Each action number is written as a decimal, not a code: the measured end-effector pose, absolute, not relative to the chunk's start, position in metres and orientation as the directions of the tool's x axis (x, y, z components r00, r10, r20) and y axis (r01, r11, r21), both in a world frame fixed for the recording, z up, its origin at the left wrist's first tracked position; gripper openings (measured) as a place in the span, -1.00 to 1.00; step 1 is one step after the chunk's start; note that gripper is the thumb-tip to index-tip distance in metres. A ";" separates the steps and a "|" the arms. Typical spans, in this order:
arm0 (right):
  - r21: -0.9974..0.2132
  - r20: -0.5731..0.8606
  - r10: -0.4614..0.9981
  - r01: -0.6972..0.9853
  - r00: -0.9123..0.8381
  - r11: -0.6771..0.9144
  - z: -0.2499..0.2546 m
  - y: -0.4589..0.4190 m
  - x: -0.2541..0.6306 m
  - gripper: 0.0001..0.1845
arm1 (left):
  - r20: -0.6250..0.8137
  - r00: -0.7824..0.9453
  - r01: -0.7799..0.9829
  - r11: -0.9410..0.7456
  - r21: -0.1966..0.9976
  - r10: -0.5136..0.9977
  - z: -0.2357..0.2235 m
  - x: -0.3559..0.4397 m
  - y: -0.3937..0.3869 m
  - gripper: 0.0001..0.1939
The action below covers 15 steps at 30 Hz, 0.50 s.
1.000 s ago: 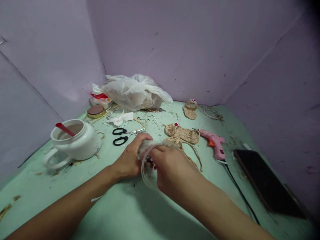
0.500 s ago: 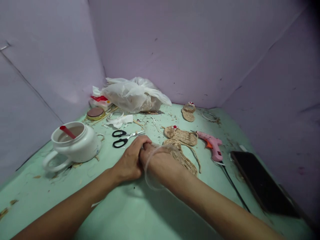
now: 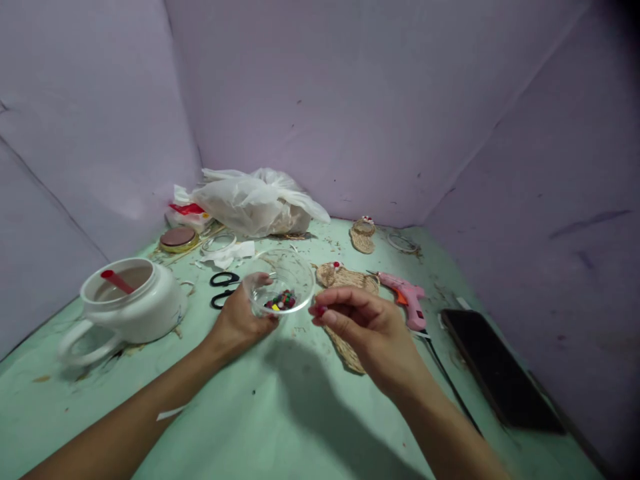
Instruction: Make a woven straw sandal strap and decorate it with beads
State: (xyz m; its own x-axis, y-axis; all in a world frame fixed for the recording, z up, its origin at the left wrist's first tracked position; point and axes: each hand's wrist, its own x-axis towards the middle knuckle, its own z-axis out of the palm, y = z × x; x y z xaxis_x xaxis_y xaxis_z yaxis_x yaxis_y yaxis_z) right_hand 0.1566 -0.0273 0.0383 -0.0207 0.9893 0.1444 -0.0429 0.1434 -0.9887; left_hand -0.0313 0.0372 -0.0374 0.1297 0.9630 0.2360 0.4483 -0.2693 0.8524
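My left hand (image 3: 245, 313) is wrapped round a clear plastic cup (image 3: 305, 283), tilted with its mouth facing me. Small colourful beads (image 3: 283, 301) lie inside it. Just right of the cup's rim, my right hand (image 3: 363, 330) pinches a small red bead (image 3: 320, 310) between thumb and fingertips. Behind and partly under the right hand lie braided twine slipper shapes; the farther twine slipper (image 3: 353, 278) carries a red and white bead trim. The nearer twine sole (image 3: 345, 350) is mostly hidden by my hand.
A pink glue gun (image 3: 407, 297) and a dark phone (image 3: 500, 370) lie on the right. Black-handled scissors (image 3: 223, 279) are partly behind my left hand. A white mug (image 3: 155, 310) stands left. At the back are a plastic bag (image 3: 255, 203) and a small twine slipper (image 3: 362, 240).
My right hand has come out of the cup and moved right, now pinching a red bead. The cup has turned, so its beads show. The view has shifted slightly.
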 end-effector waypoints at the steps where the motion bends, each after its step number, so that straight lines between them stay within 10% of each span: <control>1: -0.984 0.077 0.997 -0.158 0.014 0.078 0.032 -0.031 0.159 -0.88 | 0.204 0.119 0.448 -0.236 0.862 0.972 -0.039 -0.031 0.039 -0.30; 10: -0.933 -0.046 0.991 -0.360 0.128 0.003 -0.005 -0.040 0.167 -0.64 | 0.156 0.012 0.615 -0.131 0.778 0.988 -0.035 -0.028 0.039 -0.19; 15: -0.946 -0.024 0.983 -0.323 0.182 0.037 -0.010 -0.040 0.169 -0.64 | 0.396 -0.422 0.382 -0.236 0.894 0.816 -0.003 -0.023 0.009 -0.42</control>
State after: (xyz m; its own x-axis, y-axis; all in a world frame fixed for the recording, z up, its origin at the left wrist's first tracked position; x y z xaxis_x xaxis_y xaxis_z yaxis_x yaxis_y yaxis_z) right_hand 0.1689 -0.0398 -0.0105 0.1821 0.9830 -0.0240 -0.3231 0.0367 -0.9457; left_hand -0.0230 0.0090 -0.0033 -0.4224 0.8156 0.3956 0.3816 -0.2359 0.8937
